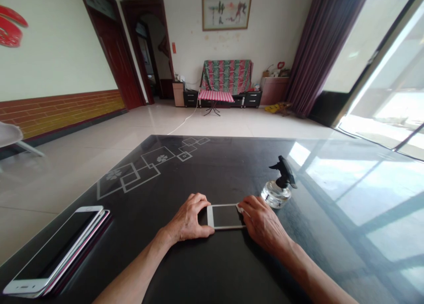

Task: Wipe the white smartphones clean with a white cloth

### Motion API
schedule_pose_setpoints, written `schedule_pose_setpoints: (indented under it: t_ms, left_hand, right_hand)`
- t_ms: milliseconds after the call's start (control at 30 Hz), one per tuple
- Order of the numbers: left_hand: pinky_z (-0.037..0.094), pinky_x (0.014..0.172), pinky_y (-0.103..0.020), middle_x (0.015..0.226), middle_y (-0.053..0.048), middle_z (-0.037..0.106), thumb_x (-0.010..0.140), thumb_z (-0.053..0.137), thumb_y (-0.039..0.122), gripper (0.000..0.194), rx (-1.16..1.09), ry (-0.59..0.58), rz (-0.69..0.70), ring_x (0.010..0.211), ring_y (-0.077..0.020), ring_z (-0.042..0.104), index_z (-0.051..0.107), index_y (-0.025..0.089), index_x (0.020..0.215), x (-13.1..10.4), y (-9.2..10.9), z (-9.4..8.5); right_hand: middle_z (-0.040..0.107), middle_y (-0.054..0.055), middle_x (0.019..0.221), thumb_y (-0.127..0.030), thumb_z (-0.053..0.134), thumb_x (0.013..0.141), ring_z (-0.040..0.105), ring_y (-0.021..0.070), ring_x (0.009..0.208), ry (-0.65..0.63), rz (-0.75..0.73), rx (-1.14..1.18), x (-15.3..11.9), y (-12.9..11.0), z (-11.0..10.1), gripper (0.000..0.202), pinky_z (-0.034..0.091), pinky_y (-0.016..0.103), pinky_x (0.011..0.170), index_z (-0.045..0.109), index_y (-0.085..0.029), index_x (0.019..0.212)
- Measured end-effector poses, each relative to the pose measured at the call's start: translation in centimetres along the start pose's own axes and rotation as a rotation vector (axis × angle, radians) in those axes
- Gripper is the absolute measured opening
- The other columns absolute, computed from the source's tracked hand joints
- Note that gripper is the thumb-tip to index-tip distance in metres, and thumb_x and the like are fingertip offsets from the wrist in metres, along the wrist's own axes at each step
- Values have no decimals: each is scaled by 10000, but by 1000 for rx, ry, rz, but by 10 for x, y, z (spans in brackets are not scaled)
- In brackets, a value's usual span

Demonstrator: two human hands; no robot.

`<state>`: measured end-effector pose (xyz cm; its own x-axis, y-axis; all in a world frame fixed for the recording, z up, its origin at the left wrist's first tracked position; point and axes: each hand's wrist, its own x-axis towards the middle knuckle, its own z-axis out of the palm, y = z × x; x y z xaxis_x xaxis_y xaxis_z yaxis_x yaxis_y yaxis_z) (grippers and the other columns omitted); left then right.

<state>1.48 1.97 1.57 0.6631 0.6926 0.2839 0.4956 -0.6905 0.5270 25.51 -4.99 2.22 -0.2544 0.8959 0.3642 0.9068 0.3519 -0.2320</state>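
Observation:
A white-framed smartphone lies flat on the dark table, its dark screen facing up. My left hand grips the phone's left end, with the thumb at the near edge and the fingers at the far edge. Over the right end rests my right hand, its fingers closed on a small white cloth or tissue pressed against the screen. Most of that white piece is hidden under the fingers. Just beyond my right hand stands a clear spray bottle with a black trigger head.
A stack of smartphones lies at the table's left side. The glossy black table has a pale square pattern at its far left. Across the tiled floor stand a small pink-striped table and a cloth-covered object.

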Motion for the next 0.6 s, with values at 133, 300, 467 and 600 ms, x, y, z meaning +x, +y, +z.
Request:
schedule_pose_setpoints:
  t_ms: [133, 300, 467, 600]
  left_hand:
    - [462, 864, -358, 1059, -60, 564, 537, 784, 285, 518, 10, 2, 2, 949, -237, 512, 636, 178, 1021, 0, -1, 1]
    - [462, 864, -362, 1058, -60, 561, 547, 778, 298, 518, 10, 4, 9, 947, -238, 512, 632, 182, 1030, 0, -4, 2]
    - [468, 863, -361, 1058, -59, 562, 546, 774, 294, 511, 15, 4, 13, 948, -239, 515, 633, 187, 1024, -1, -5, 3]
    - [469, 872, -367, 1065, -61, 561, 551, 768, 290, 511, 18, 9, 18, 955, -241, 516, 629, 190, 1032, -1, -6, 4]
  right_hand:
    - [555, 70, 898, -98, 424, 893, 493, 201, 824, -21, 12, -33, 6, -1, 0, 234, 420, 348, 785, 641, -172, 941]
    - [545, 71, 900, -88, 416, 889, 476, 199, 813, -42, 5, -28, 2, -3, -4, 229, 414, 348, 783, 629, -164, 926]
    - [542, 75, 926, -91, 385, 903, 477, 196, 827, -63, -10, 7, -12, -5, -9, 225, 418, 355, 797, 595, -167, 875]
    - [541, 79, 930, -113, 387, 906, 482, 203, 843, -60, -4, 21, -23, -9, -13, 208, 427, 367, 800, 574, -176, 840]
